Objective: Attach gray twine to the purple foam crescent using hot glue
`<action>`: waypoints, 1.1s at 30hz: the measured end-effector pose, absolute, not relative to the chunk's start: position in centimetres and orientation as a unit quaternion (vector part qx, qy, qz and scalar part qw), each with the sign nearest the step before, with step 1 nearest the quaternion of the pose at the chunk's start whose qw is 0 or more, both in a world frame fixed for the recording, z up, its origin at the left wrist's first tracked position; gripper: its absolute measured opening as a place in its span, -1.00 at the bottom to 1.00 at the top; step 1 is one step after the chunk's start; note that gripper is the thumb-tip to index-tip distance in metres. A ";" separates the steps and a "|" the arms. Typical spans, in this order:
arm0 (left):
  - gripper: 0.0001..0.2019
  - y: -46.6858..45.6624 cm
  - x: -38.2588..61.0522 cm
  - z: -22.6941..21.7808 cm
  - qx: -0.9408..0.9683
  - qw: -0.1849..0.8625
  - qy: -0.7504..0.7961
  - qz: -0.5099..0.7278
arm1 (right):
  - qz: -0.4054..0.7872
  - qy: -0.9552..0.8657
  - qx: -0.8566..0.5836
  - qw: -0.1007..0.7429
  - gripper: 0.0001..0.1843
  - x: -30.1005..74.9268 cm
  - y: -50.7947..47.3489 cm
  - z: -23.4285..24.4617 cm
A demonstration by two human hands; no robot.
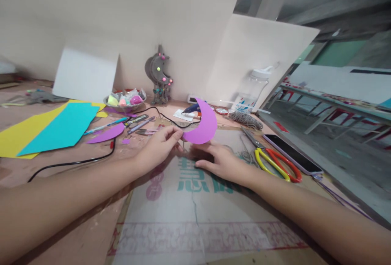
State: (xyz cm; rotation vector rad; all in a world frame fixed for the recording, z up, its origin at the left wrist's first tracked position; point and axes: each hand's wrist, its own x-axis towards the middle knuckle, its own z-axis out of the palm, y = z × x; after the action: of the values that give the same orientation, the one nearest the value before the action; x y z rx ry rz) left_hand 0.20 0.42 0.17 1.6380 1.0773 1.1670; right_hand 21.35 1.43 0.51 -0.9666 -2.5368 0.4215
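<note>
A purple paper crescent [206, 125] stands raised over the work board [171, 212], pinched at its lower left tip by my left hand [165, 144]. My right hand [222, 161] is just below the crescent's lower edge, thumb apart from the fingers; its fingertips are slightly blurred and I cannot tell whether they touch the paper. Behind the crescent, a dark blue glue gun [193, 108] is partly covered and rests by a white scrap. Scissors [271, 161] with yellow and orange handles lie to the right of my right hand.
At left lie blue card [64, 126], yellow card [27, 130], a purple offcut [105, 133] and several pens [140, 126]. A bowl of clay [125, 100] and a grey moon ornament [159, 73] stand behind. Grey yarn [246, 120], a bottle [252, 89] and a phone [291, 154] are at right.
</note>
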 end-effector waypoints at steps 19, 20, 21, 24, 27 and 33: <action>-0.74 2.0 -0.2 -0.8 0.498 0.469 0.408 0.604 | 0.208 -0.928 -0.302 0.067 -0.30 23.4 1.6 2.0; -0.73 2.0 -0.2 -0.8 0.503 0.469 0.409 0.600 | 0.202 -0.935 -0.289 0.046 -0.27 22.9 0.8 2.2; -0.73 2.0 -0.1 -0.9 0.507 0.468 0.410 0.597 | 0.228 -0.938 -0.260 0.030 -0.25 22.5 -0.1 2.8; -0.73 2.1 -0.1 -1.0 0.514 0.469 0.416 0.586 | 0.459 -0.882 -0.066 -0.076 -0.42 21.5 -2.5 4.9; -0.72 2.2 -0.2 -1.0 0.519 0.462 0.419 0.584 | 0.566 -0.821 -0.049 -0.061 -0.31 21.4 -2.9 5.6; -0.72 2.1 -0.2 -0.8 0.524 0.451 0.428 0.582 | 0.272 -0.909 -0.308 0.069 -0.39 23.6 2.6 2.0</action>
State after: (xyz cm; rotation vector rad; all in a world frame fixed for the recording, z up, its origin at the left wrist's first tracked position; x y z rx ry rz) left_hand -0.16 2.13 -0.78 1.2946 1.0590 1.4385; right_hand 23.64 2.60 1.98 -0.9272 -2.7364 0.8201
